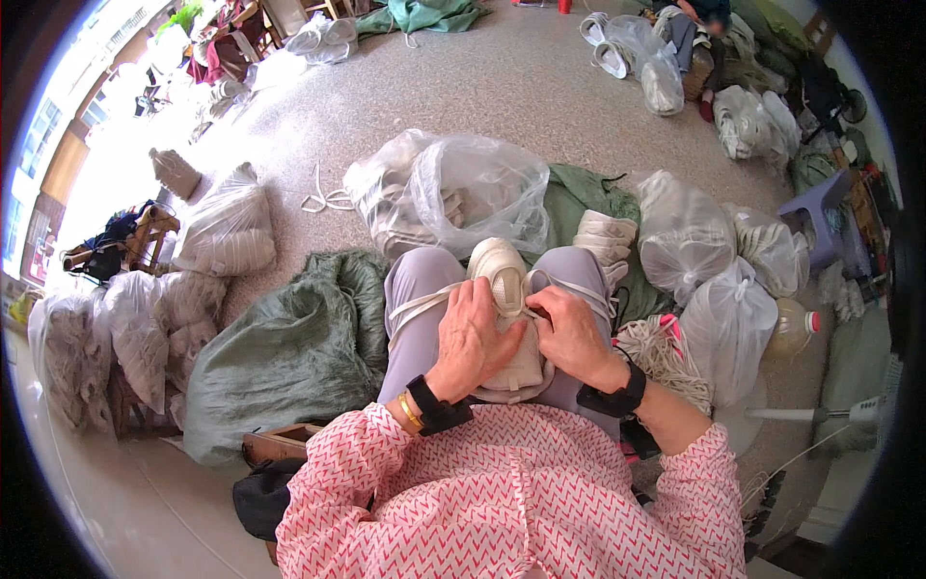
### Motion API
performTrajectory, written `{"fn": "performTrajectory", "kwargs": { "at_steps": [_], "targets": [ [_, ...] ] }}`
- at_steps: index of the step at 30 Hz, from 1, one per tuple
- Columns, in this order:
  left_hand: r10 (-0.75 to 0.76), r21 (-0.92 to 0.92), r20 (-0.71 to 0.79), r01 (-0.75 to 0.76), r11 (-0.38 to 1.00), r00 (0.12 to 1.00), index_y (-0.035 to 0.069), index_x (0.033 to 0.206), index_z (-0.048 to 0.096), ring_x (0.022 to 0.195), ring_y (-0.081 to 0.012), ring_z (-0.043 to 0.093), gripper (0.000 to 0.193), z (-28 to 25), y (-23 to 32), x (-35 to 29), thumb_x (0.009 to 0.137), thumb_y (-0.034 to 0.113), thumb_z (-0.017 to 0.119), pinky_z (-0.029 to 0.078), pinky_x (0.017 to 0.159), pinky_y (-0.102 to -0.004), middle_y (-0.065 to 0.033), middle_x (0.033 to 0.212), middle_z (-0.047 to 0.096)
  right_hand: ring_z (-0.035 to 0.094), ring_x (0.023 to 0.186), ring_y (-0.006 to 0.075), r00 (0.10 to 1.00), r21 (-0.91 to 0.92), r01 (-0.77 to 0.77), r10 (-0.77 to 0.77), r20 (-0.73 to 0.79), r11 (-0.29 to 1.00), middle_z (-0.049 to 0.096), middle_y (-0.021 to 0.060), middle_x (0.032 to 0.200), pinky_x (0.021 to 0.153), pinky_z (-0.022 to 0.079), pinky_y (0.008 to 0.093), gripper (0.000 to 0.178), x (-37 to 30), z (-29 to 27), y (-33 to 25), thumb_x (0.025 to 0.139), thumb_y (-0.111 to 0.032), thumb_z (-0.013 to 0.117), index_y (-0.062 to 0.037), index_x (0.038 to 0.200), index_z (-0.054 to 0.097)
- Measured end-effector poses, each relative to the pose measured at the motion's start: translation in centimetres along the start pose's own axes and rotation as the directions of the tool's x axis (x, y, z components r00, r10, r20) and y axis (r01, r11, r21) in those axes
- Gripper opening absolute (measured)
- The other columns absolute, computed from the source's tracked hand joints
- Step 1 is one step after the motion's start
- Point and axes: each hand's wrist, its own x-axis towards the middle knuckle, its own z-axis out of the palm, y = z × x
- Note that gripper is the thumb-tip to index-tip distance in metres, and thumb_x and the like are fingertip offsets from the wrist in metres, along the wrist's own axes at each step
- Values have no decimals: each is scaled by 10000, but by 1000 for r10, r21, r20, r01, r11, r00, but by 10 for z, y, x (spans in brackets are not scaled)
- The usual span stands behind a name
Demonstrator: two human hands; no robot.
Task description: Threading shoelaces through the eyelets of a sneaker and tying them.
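An off-white lace-up shoe [498,262] rests on my lap between my knees, toe pointing away from me. My left hand [476,333] is closed on the shoe's left side, its fingers bent over the eyelet edge and the thumb across the tongue. At the right eyelet edge my right hand [569,333] pinches a white shoelace [571,284], its fingertips close together. One loose length of lace trails over my right thigh. Another lace end [421,306] lies across my left thigh. The sole is hidden from view.
Ahead lies a clear plastic bag [482,188] of shoes. Stacked pale shoe pieces [605,239] and bundled white laces [666,355] are at my right. A green sack [289,357] sits to my left. Filled bags [687,236] and a purple stool [820,217] stand farther right.
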Motion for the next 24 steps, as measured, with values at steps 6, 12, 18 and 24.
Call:
{"fn": "performTrajectory", "kwargs": {
  "at_steps": [6, 12, 18, 24],
  "targets": [
    [-8, 22, -17, 8, 1000, 1000, -19, 1110, 526, 1097, -408, 567, 524, 1, 2, -3, 764, 232, 828, 516, 889, -490, -221, 1078, 595, 686, 850, 370, 997, 114, -64, 59, 48, 991, 700, 188, 957, 759, 535, 419, 211, 0, -5, 2, 830, 91, 631, 50, 1013, 728],
    [-29, 69, -34, 31, 997, 999, -10, 1111, 525, 1089, -398, 569, 553, -5, 10, -5, 750, 255, 849, 521, 865, -488, -213, 1063, 589, 690, 869, 331, 998, 138, -61, 58, 24, 989, 700, 172, 953, 763, 531, 399, 191, -7, -6, -4, 845, 78, 652, 48, 1014, 736],
    [16, 142, -105, -1, 990, 994, 4, 1120, 526, 1037, -382, 563, 576, -9, 16, -3, 715, 226, 869, 492, 860, -473, -187, 1025, 550, 721, 847, 272, 998, 170, -63, 67, -17, 983, 730, 162, 954, 742, 552, 355, 181, -9, -8, -5, 848, 46, 695, 50, 1023, 740],
    [233, 180, -123, -209, 961, 965, 35, 997, 566, 949, -368, 547, 380, 1, 13, -5, 753, 165, 826, 457, 822, -469, -148, 958, 541, 749, 806, 196, 988, 229, -153, 147, 43, 961, 763, 143, 922, 736, 577, 303, 176, -5, -11, 0, 847, 22, 736, 61, 1019, 741]
  ]
}}
